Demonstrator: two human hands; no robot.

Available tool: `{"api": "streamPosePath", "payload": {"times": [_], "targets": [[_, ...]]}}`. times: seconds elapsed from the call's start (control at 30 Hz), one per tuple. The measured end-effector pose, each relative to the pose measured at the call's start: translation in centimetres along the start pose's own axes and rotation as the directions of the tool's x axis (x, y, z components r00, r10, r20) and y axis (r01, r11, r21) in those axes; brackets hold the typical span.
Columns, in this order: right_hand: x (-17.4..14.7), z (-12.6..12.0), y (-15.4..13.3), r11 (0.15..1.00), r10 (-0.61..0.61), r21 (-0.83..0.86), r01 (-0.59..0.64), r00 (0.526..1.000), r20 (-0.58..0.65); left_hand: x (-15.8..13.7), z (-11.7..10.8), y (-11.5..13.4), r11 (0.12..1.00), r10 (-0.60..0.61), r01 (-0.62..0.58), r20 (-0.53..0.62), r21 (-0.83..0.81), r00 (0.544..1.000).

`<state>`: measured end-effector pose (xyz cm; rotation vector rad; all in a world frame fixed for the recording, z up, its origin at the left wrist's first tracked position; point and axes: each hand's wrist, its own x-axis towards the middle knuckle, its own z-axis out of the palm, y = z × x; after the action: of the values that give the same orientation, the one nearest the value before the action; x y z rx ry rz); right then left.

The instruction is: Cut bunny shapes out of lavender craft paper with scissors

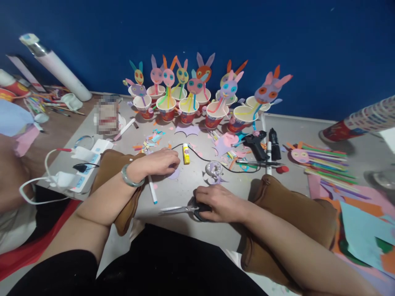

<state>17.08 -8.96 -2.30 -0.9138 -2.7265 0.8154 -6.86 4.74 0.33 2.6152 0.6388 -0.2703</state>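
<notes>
My right hand is wrapped round the black handles of a pair of scissors, whose metal blades point left across the table. My left hand, a bangle at its wrist, rests with fingers curled down. A small purple paper piece shows just below those fingers; whether they pinch anything is hidden. Right beside the fingertips stands a yellow glue stick. A white marker lies below the left wrist. Between the hands and to the right is a roll of tape.
Paper cups with rabbit-faced paper figures line the blue wall. A glue gun, paper scraps and a black cable lie mid-table. Brown cushions lie under both forearms. At left are a power strip and another person's arm.
</notes>
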Motion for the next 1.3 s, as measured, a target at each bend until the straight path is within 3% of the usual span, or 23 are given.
{"api": "streamPosePath", "payload": {"times": [0.07, 0.17, 0.27, 0.33, 0.4, 0.57, 0.73, 0.8, 1.0, 1.1, 1.2, 1.3], "targets": [[-0.1, -0.1, 0.0, 1.000, -0.017, -0.014, 0.016, 0.998, -0.064, 0.0, 0.1, -0.1, 1.000, 0.008, -0.008, -0.015, -0.010, 1.000], [-0.5, -0.7, 0.7, 0.997, 0.046, -0.049, -0.063, 0.956, -0.291, 0.1, 0.3, -0.2, 1.000, 0.016, -0.017, -0.031, -0.023, 0.999], [-1.0, -1.6, 2.0, 0.964, 0.206, -0.028, -0.265, 0.809, -0.551, 0.1, 0.3, -0.2, 1.000, -0.012, 0.011, -0.031, -0.024, 0.999], [-1.2, -2.1, 3.0, 0.935, 0.293, 0.041, -0.353, 0.701, -0.651, 0.1, 0.4, -0.2, 0.999, -0.020, 0.019, -0.030, -0.027, 0.999], [-1.2, -2.5, 3.8, 0.902, 0.367, 0.104, -0.420, 0.613, -0.700, 0.1, 0.4, -0.3, 1.000, -0.009, 0.008, -0.024, -0.030, 1.000], [-1.7, -3.8, 4.5, 0.886, 0.429, 0.203, -0.417, 0.572, -0.699, 0.2, 0.4, -0.3, 1.000, -0.012, 0.012, -0.002, -0.024, 1.000], [-3.9, -5.8, 5.8, 0.778, 0.580, 0.292, -0.556, 0.457, -0.674, 0.1, 0.0, -0.1, 0.999, -0.009, 0.009, -0.009, -0.032, 1.000], [-4.8, -6.4, 6.9, 0.740, 0.622, 0.296, -0.604, 0.449, -0.641, 0.1, -0.1, -0.1, 1.000, -0.002, 0.002, -0.019, -0.026, 1.000], [-5.3, -6.5, 8.4, 0.693, 0.677, 0.229, -0.684, 0.506, -0.535, -0.1, -0.2, 0.0, 0.997, -0.072, 0.071, -0.066, -0.014, 0.995], [-4.5, -6.2, 7.7, 0.606, 0.735, 0.156, -0.780, 0.474, -0.486, -0.1, -0.3, 0.1, 0.992, -0.130, 0.127, -0.157, -0.023, 0.979], [-3.8, -6.0, 7.1, 0.501, 0.782, 0.048, -0.864, 0.428, -0.454, 0.0, -0.3, -0.1, 0.981, -0.196, 0.188, -0.279, -0.056, 0.940], [-3.5, -5.9, 7.0, 0.481, 0.791, -0.022, -0.876, 0.445, -0.421, 0.3, -0.1, -0.6, 0.962, -0.272, 0.247, -0.403, -0.113, 0.874]]}}
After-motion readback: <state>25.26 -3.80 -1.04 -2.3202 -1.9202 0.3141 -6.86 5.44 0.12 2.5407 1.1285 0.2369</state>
